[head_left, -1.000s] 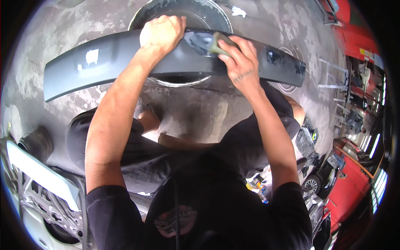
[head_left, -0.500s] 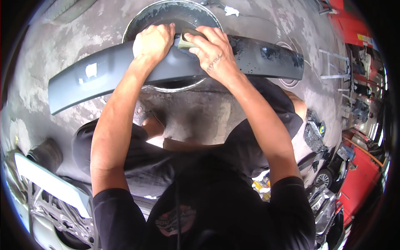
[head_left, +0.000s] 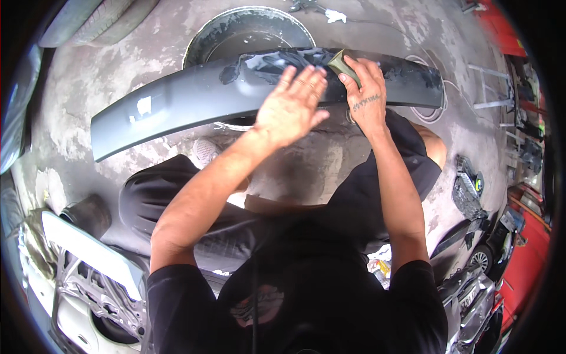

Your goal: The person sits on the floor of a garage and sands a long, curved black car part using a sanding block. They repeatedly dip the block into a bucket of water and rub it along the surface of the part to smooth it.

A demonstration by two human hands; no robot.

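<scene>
Right hand (head_left: 368,88) has a folded pad (head_left: 344,66) pinched between thumb and fingers, over the right half of the panel (head_left: 177,100). Left hand (head_left: 292,109) is spread open and holding nothing, over the middle; it's blurred, so I can't tell if it's touching.

My take on rubbing this down: keep the pad flat, go light, use long even strokes along the curve, and don't dig in with fingertips. The panel looks to be just sitting across the tub (head_left: 200,44), so I'd steady it with the free hand or it could rock. Wiping the slurry off to check by feel seems smart too.

Surface: satin grey on the left, with a dark, wet-looking smear (head_left: 265,62) along the far edge near the middle and more dark blotches toward the right end. Pale spot on the left as well.

Room: patchy, stained concrete floor (head_left: 65,130), tyres (head_left: 97,23) far left, stripped door (head_left: 94,283) near left, metal frame (head_left: 489,88) off right.
</scene>
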